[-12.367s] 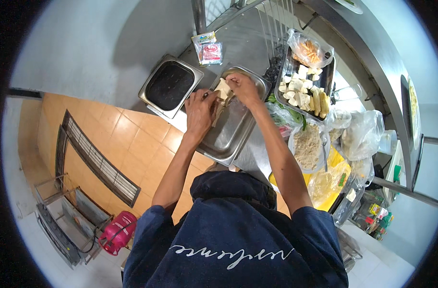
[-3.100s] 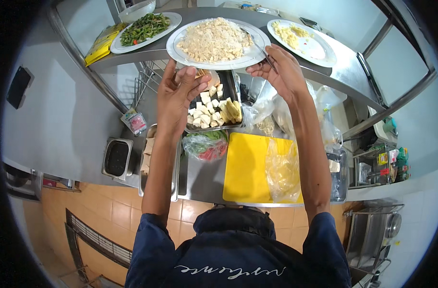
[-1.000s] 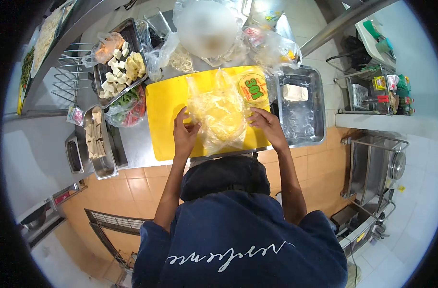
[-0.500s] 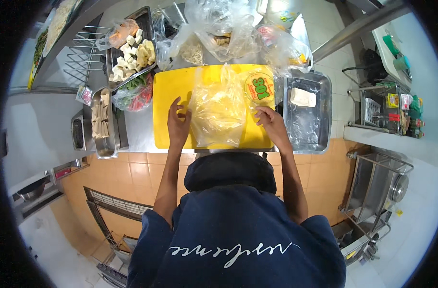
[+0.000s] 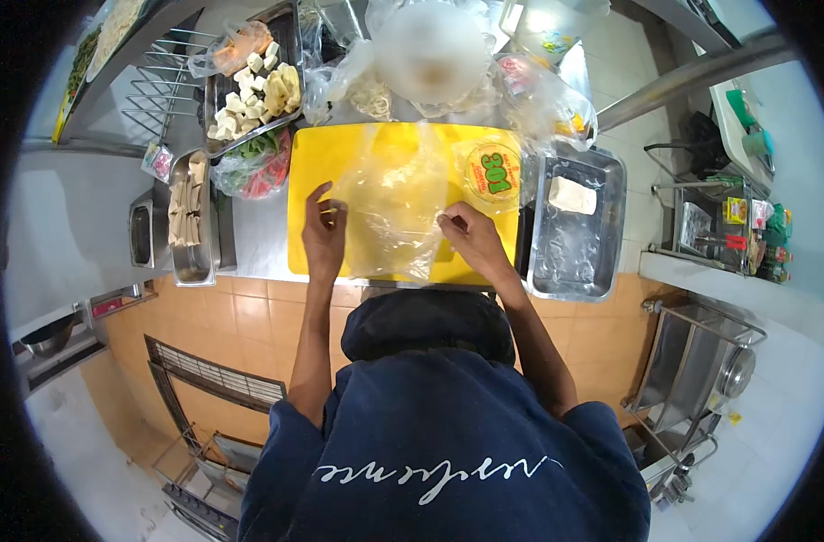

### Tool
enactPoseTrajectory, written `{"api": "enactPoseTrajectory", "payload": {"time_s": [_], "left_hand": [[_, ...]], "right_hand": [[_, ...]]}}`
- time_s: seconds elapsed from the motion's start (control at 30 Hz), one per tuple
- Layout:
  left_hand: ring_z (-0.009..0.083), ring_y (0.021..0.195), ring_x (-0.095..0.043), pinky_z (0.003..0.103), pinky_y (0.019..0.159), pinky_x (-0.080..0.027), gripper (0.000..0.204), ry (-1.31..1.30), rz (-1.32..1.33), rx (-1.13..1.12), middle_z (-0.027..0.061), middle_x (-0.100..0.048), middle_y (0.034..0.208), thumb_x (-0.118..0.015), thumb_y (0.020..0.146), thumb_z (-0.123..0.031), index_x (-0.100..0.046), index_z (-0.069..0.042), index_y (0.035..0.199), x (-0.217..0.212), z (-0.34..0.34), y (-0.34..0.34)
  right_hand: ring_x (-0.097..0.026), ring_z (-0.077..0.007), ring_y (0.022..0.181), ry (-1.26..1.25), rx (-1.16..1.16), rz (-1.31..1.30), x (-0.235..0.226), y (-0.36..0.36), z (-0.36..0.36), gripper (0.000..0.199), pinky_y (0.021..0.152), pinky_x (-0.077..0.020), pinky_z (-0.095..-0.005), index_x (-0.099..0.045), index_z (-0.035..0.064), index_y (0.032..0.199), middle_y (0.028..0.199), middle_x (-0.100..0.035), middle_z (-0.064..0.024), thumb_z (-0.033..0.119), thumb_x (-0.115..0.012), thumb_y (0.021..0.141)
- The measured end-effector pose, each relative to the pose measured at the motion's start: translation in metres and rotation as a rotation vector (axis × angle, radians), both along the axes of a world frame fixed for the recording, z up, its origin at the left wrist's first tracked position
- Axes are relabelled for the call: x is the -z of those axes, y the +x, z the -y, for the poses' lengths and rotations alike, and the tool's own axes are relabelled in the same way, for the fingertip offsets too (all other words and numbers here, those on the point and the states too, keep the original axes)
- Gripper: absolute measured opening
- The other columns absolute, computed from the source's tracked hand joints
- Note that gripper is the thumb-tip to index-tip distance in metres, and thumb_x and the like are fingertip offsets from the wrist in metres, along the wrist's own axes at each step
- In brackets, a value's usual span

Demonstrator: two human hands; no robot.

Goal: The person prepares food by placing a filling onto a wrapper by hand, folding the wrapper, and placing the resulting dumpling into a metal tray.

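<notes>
A clear, crinkled plastic bag [image 5: 398, 194] lies flat on a yellow cutting board [image 5: 313, 154] in front of me. My left hand [image 5: 324, 233] is over the board's left part, beside the bag's edge, its fingers bent but apart. On the other side, my right hand [image 5: 473, 237] pinches the bag's right edge between thumb and fingertips. Just beyond that hand, a clear packet with a round yellow, red and green label [image 5: 493, 172] rests on the board's far right corner.
A steel tray [image 5: 570, 262] holding a white block [image 5: 572, 195] stands right of the board. On the left are a tray of white cubes [image 5: 245, 104], a bag of red and green vegetables [image 5: 254, 172] and a narrow pan of brown pieces [image 5: 188, 203]. A blurred patch covers bags behind.
My right hand has moved left onto the bag's edge and closed on it. The left hand has shifted slightly left and nearer me. The bag lies flatter.
</notes>
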State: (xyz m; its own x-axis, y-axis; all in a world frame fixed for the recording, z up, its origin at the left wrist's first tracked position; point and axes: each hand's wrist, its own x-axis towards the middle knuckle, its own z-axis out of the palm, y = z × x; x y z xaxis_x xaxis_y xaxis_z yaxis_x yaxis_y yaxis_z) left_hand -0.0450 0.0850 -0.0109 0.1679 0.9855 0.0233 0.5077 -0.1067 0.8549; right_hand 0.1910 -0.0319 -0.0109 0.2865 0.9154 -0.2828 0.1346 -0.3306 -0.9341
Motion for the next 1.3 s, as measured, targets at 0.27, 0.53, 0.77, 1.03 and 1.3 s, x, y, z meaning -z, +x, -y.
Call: {"api": "enactPoseTrajectory", "payload": {"time_s": [0.27, 0.53, 0.77, 1.03, 1.3], "left_hand": [[0.0176, 0.082, -0.063, 0.029, 0.068, -0.052, 0.038, -0.06, -0.076, 0.022, 0.0097, -0.065, 0.102, -0.065, 0.093, -0.013, -0.054, -0.009, 0.13, 0.006, -0.013, -0.022], [0.025, 0.101, -0.062, 0.034, 0.078, -0.055, 0.047, -0.048, -0.052, 0.054, 0.0161, -0.058, 0.125, -0.063, 0.095, -0.016, -0.049, -0.009, 0.138, 0.025, -0.008, -0.031], [0.0256, 0.1, -0.065, 0.035, 0.083, -0.056, 0.05, -0.121, 0.061, 0.047, 0.017, -0.061, 0.122, -0.063, 0.095, -0.016, -0.045, -0.008, 0.141, 0.021, -0.008, -0.03], [0.023, 0.096, -0.066, 0.034, 0.081, -0.056, 0.049, -0.14, 0.109, 0.035, 0.0161, -0.063, 0.118, -0.062, 0.096, -0.015, -0.045, -0.007, 0.14, 0.027, -0.006, -0.039], [0.0211, 0.095, -0.064, 0.034, 0.081, -0.053, 0.045, -0.059, 0.079, 0.017, 0.0137, -0.063, 0.12, -0.063, 0.095, -0.014, -0.049, -0.01, 0.138, 0.025, -0.005, -0.039]], "right_hand": [[-0.065, -0.027, 0.078, -0.002, -0.037, 0.025, -0.001, 0.004, 0.0, 0.019, 0.073, -0.0523, -0.0373, -0.062, 0.0009, 0.101, 0.083, -0.066, -0.0155, 0.014, -0.069, 0.089], [-0.058, -0.0375, 0.104, 0.178, 0.079, 0.907, 0.029, 0.044, 0.024, 0.025, 0.09, -0.0491, -0.0443, -0.064, 0.0045, 0.108, 0.111, -0.059, -0.0183, 0.001, -0.064, 0.084], [-0.063, -0.035, 0.082, 0.216, 0.165, 0.819, 0.012, 0.046, 0.004, 0.015, 0.072, -0.0518, -0.0422, -0.062, 0.002, 0.101, 0.102, -0.061, -0.0159, -0.002, -0.06, 0.087], [-0.063, -0.0373, 0.086, 0.265, 0.185, 0.608, -0.018, 0.027, 0.006, 0.016, 0.07, -0.0531, -0.0408, -0.062, 0.0041, 0.101, 0.101, -0.061, -0.0165, -0.002, -0.062, 0.086], [-0.06, -0.0379, 0.097, 0.06, 0.082, 0.664, -0.005, 0.035, 0.021, 0.028, 0.084, -0.0507, -0.0434, -0.065, 0.0032, 0.113, 0.106, -0.06, -0.0176, 0.003, -0.062, 0.086]]}}
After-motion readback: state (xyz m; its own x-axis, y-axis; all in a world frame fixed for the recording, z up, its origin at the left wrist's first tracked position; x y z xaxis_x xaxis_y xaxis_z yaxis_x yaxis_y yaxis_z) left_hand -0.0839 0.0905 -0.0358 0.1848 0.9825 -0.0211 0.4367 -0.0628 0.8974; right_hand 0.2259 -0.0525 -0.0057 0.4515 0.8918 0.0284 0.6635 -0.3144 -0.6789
